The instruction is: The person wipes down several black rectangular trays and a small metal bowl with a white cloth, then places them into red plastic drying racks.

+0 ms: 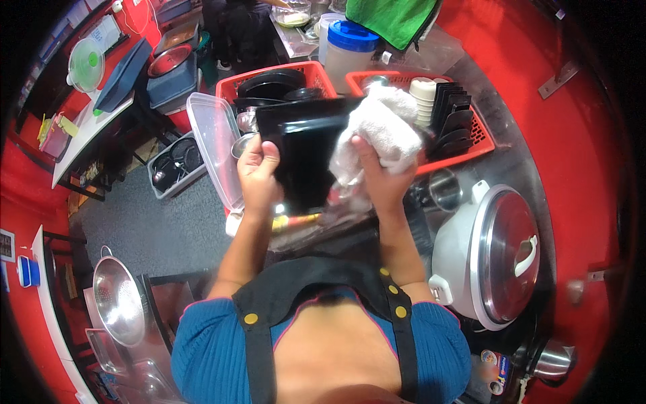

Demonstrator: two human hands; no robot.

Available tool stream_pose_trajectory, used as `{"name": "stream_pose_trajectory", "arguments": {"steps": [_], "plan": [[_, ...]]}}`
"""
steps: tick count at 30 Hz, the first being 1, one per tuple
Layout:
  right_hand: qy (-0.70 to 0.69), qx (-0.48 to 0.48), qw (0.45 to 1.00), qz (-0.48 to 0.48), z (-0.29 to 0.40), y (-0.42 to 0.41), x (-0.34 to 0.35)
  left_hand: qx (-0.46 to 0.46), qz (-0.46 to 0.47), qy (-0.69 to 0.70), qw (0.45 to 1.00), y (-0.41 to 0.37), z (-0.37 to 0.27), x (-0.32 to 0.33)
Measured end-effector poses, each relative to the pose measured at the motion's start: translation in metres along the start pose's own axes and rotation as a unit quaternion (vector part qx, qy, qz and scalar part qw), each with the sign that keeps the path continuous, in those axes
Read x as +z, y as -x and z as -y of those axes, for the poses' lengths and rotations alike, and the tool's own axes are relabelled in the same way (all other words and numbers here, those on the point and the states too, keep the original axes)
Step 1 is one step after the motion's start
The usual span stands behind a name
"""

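Note:
A glossy black rectangular plate (305,156) is held up in front of me. My left hand (260,174) grips its left edge, thumb on the face. At its right side my right hand (386,177) holds a bunched white cloth (386,129) against the plate; whether those fingers also grip the plate is hidden. Behind the plate stands a red plastic basket (323,76) with black dishes (272,83). To the right, another red basket (454,159) holds a stack of cream cups (423,98) and upright black dishes (451,113).
A clear plastic lid (214,146) leans by the left basket. At right are a metal container (445,189) and a large rice cooker (492,257). A blue-lidded container (351,45) stands beyond the baskets. A grey bin (176,166) with pans sits lower left. Another person (239,30) stands at the far side.

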State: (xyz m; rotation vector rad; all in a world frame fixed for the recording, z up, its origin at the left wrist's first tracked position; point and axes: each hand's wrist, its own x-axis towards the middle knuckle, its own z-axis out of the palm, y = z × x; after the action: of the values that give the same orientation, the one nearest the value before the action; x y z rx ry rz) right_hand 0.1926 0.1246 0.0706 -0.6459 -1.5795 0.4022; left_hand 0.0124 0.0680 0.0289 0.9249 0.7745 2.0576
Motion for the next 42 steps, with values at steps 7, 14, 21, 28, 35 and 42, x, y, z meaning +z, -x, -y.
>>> {"name": "stream_pose_trajectory", "arguments": {"steps": [7, 14, 21, 28, 35, 42], "plan": [[-0.092, 0.209, 0.973, 0.03, -0.018, 0.056, 0.01, 0.057, -0.101, 0.138, 0.984, -0.014, -0.019, -0.009], [-0.2, 0.3, 0.932, -0.044, -0.036, 0.048, 0.012, -0.021, -0.123, 0.185, 0.975, 0.004, -0.016, 0.011], [-0.169, 0.258, 0.95, 0.036, -0.035, -0.002, -0.026, -0.212, 0.067, 0.24, 0.945, 0.002, -0.069, -0.021], [-0.172, 0.258, 0.949, 0.059, -0.019, -0.027, -0.028, -0.21, 0.074, -0.075, 0.972, 0.014, -0.056, -0.03], [-0.076, 0.144, 0.979, -0.124, -0.026, 0.03, 0.002, -0.152, -0.042, 0.027, 0.987, 0.018, -0.052, -0.011], [0.086, -0.135, 0.974, 0.162, 0.039, 0.075, 0.03, -0.283, -0.062, 0.258, 0.921, 0.025, -0.021, 0.01]]}}
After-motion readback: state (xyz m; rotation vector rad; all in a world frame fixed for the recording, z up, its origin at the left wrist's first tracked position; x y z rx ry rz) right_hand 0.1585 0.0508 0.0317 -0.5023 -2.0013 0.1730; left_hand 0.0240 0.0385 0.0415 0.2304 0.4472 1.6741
